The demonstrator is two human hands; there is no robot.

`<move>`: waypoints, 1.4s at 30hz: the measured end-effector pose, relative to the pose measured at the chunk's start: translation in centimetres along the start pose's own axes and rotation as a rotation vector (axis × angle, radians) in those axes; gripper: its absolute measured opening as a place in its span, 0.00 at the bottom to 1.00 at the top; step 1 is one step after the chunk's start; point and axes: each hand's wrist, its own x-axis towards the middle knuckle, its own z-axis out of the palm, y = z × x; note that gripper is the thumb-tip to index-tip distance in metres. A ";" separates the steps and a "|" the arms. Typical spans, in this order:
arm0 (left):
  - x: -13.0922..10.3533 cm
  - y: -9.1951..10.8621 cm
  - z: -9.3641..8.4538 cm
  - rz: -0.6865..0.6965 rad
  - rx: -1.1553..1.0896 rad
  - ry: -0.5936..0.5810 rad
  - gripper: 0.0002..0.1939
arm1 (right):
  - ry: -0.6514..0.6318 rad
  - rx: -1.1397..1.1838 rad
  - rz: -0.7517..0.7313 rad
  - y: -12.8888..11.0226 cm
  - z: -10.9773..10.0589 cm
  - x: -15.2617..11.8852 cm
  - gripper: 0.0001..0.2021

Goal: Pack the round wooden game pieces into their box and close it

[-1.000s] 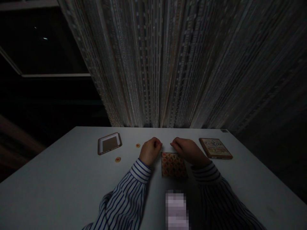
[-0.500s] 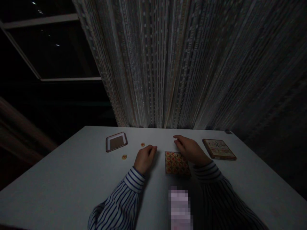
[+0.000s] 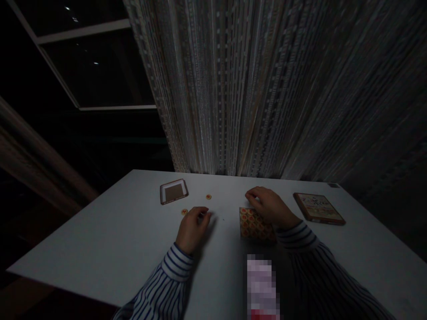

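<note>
Head view: our left hand (image 3: 192,229), lower centre, has thumb and finger parted; our right hand (image 3: 271,208), grip unclear, overlaps the square block of round, tan, red-marked pieces (image 3: 251,226), lower right of centre.

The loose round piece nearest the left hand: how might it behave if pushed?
Lying flat, the round piece would probably slide rather than roll. Its low disc shape makes tipping unlikely, and its small size suggests little weight.

Left hand (image 3: 191,230) with fingers bent beside loose disc (image 3: 184,212), second disc (image 3: 208,197) farther off, right hand (image 3: 271,206) partly obscuring packed discs (image 3: 251,224), white table (image 3: 100,249), dim lighting.
</note>
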 end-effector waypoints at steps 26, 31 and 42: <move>-1.9 -6.9 -3.5 -0.196 0.222 0.025 0.14 | -0.302 0.011 -0.223 -6.9 5.6 4.3 0.14; -1.0 -8.0 -3.5 -0.203 0.311 0.003 0.15 | -0.316 0.018 -0.251 -8.0 6.6 4.9 0.14; 0.9 -9.0 -2.6 -0.186 0.449 -0.064 0.15 | -0.417 -0.051 -0.253 -9.3 9.0 5.7 0.13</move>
